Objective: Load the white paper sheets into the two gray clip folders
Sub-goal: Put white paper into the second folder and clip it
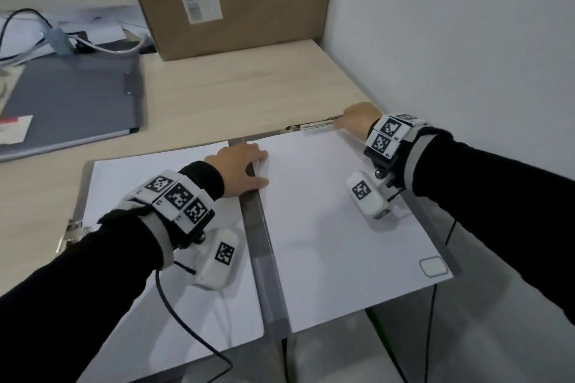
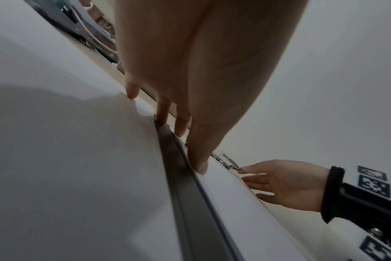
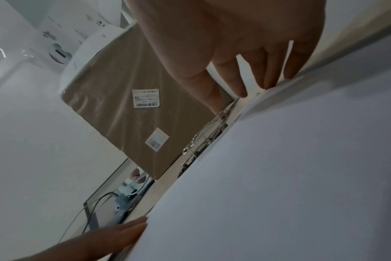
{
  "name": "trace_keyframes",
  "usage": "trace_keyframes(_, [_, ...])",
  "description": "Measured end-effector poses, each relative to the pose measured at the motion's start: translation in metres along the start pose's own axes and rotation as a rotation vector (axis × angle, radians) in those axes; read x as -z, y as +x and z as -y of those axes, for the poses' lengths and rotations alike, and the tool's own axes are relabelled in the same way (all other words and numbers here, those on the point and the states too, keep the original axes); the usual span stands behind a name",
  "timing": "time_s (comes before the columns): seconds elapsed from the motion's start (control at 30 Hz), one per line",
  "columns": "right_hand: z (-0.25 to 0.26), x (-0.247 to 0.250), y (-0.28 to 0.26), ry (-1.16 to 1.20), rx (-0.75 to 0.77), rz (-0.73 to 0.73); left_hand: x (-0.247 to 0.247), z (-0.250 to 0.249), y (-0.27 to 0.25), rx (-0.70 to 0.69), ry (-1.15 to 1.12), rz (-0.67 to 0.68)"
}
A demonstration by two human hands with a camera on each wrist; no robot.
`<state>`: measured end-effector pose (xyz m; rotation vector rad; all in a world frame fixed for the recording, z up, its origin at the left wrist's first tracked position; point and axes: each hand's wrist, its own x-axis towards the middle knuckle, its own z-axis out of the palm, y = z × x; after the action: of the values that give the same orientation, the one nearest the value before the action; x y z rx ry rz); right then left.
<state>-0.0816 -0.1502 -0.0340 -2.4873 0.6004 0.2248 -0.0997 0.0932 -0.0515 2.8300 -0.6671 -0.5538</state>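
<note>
An open gray clip folder lies near the desk's front edge, its spine (image 1: 259,227) running front to back. One white sheet (image 1: 124,177) covers its left half and another (image 1: 336,227) its right half. My left hand (image 1: 245,169) lies flat across the spine, with straight fingertips (image 2: 199,166) pressing the right sheet's inner edge. My right hand (image 1: 354,121) reaches to the sheet's far edge. Its fingers (image 3: 266,77) are straight on the paper and its thumb touches the metal clip (image 1: 314,126). The second gray folder (image 1: 77,102) lies closed at the back left.
A large cardboard box (image 1: 230,0) stands behind the open folder against the white wall (image 1: 451,40). Cables and an adapter (image 1: 59,40) lie on the closed folder's far end. Another metal clip (image 1: 70,233) sits on the open folder's left edge. The folder overhangs the desk's front edge.
</note>
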Motion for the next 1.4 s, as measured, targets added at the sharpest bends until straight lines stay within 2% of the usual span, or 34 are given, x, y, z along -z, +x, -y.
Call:
trace_keyframes(0.1, [0.002, -0.007, -0.004, 0.133, 0.010, -0.024, 0.000, 0.000, -0.001, -0.006, 0.002, -0.005])
trace_keyframes(0.27, [0.006, -0.019, -0.005, 0.361, 0.202, -0.187, 0.000, 0.002, -0.002, -0.014, 0.014, -0.010])
trace_keyframes(0.37, [0.019, -0.023, -0.008, 0.500, 0.295, -0.189, 0.000, 0.003, -0.001, -0.014, 0.017, -0.009])
trace_keyframes(0.43, [0.027, -0.027, -0.010, 0.408, 0.357, -0.082, 0.000, 0.003, -0.001, -0.013, 0.018, -0.011])
trace_keyframes(0.5, [0.034, -0.030, -0.011, 0.137, 0.426, 0.036, 0.000, 0.003, -0.001, -0.010, 0.016, -0.014])
trace_keyframes(0.6, [0.037, -0.031, -0.012, -0.325, 0.483, 0.032, -0.001, 0.004, 0.000, -0.012, 0.012, -0.015])
trace_keyframes(0.67, [0.035, -0.028, -0.015, -0.458, 0.499, 0.059, -0.002, 0.005, 0.001, -0.012, 0.014, -0.016])
trace_keyframes(0.73, [0.031, -0.028, -0.017, -0.416, 0.524, 0.148, -0.002, 0.005, 0.003, -0.011, 0.021, -0.016])
trace_keyframes(0.8, [0.029, -0.029, -0.019, -0.394, 0.549, 0.156, -0.003, 0.006, 0.004, -0.010, 0.022, -0.017])
trace_keyframes(0.9, [0.030, -0.030, -0.018, -0.468, 0.582, 0.131, -0.004, 0.007, 0.004, -0.008, 0.015, -0.018])
trace_keyframes(1.1, [0.033, -0.047, -0.022, -0.648, 0.576, 0.192, -0.006, 0.008, 0.005, -0.006, 0.009, -0.027])
trace_keyframes(1.27, [0.028, -0.041, -0.014, -0.502, 0.577, 0.243, -0.005, 0.008, 0.006, -0.007, 0.005, -0.026])
trace_keyframes(1.4, [0.018, -0.032, -0.010, -0.310, 0.572, 0.346, 0.001, 0.006, 0.007, -0.012, 0.030, -0.011])
